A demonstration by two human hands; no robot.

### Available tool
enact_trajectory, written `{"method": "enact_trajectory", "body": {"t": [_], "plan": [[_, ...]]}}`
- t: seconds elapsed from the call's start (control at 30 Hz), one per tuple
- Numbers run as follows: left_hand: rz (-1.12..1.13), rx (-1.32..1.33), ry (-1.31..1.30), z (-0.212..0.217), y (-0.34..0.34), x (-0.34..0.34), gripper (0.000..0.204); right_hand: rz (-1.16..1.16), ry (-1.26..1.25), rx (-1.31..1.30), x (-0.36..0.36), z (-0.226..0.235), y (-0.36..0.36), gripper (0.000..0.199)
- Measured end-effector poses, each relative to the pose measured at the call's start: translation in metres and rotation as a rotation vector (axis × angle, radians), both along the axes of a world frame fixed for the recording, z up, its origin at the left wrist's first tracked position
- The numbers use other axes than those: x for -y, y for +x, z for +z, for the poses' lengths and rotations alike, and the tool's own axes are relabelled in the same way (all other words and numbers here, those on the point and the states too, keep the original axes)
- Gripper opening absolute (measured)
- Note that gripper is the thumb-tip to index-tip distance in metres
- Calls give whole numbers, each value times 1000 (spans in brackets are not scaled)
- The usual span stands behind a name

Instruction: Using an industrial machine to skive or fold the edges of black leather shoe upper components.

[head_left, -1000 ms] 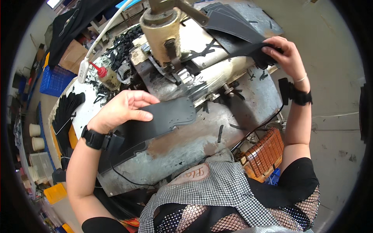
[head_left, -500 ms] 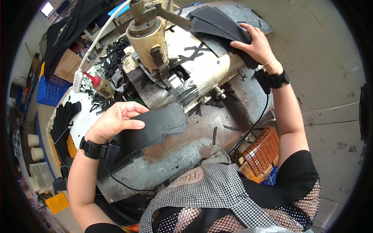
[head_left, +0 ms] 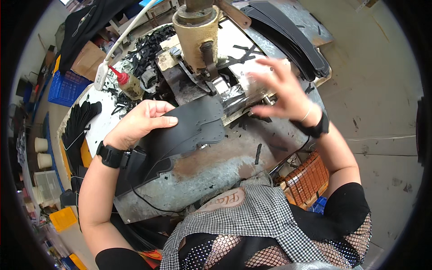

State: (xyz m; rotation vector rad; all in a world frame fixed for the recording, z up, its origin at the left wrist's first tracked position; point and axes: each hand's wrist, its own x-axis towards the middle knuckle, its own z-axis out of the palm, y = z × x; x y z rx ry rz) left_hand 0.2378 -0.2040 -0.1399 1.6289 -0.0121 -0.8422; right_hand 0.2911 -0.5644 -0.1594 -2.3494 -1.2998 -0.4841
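Observation:
My left hand (head_left: 140, 123) pinches a flat black leather-like panel (head_left: 200, 116), its thumb on top and its fingers beneath. The panel has a notched edge and small punched holes. Other black panels lie under it and toward my left wrist, partly overlapped. The panel's far end rests beside the cream-coloured machine head (head_left: 195, 40), near its metal foot. My right hand (head_left: 285, 94), blurred by motion, hovers over the machine bed with its fingers spread and nothing visible in them. Beyond it a fanned stack of black panels (head_left: 288, 38) lies on the far right of the table.
Black offcut strips (head_left: 150, 51) heap left of the machine, near a red-tipped bottle (head_left: 127, 84). Another row of black pieces (head_left: 78, 123) stands at the table's left edge. A blue crate (head_left: 67, 89) is beyond it. A brown beaded seat (head_left: 306, 177) stands at right.
My right hand has let go of the far stack and come back toward the machine. The left hand still holds the panel, with the layers beneath it now more fanned out.

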Motion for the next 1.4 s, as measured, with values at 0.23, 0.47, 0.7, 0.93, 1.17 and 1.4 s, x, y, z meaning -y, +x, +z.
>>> {"method": "enact_trajectory", "body": {"t": [0.23, 0.47, 0.7, 0.93, 1.17, 1.4], "plan": [[18, -14, -100, -4, 6, 12, 29, -49, 73, 157, 6, -1, 20, 36], [-48, -29, -94, 5, -5, 1, 37, -443, 356, -651, 111, 49, 53, 12], [-47, 4, -73, 5, -9, -6, 29, -821, 188, -447, 119, 36, 76, 35], [19, -10, -96, -5, 2, 5, 19, -81, -32, 22, -1, -4, -2, 69], [-41, 20, -95, 1, 3, 12, 34, -135, 0, 109, 27, 7, 27, 42], [-51, -31, -102, 5, -5, 1, 33, -494, 362, -794, 119, 65, 60, 22]]}}
